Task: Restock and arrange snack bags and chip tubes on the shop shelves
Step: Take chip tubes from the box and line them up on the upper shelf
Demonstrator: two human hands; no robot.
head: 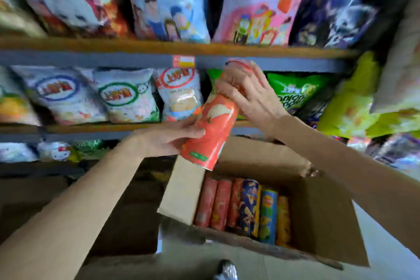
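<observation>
Both hands hold one red tube [213, 129], tilted in the air above an open box [325, 218] and in front of the middle shelf [95, 128]. The left hand [168, 138] grips the tube's lower half from the side, thumb on its front and fingers curled behind. The right hand [247, 93] wraps the upper end, fingers spread and bent over the glossy cylinder near its lid. The box is plain brown cardboard with its flaps up; inside, more tubes [245, 207] lie side by side: red ones on the left, then a dark blue, a blue-and-green and an orange one. The shelves have wooden boards with grey metal edges. Puffy white bags [127, 95] stand on the middle shelf, a green bag [297, 91] behind the right hand, and large cartoon-printed bags [168, 0] on the shelf above.
</observation>
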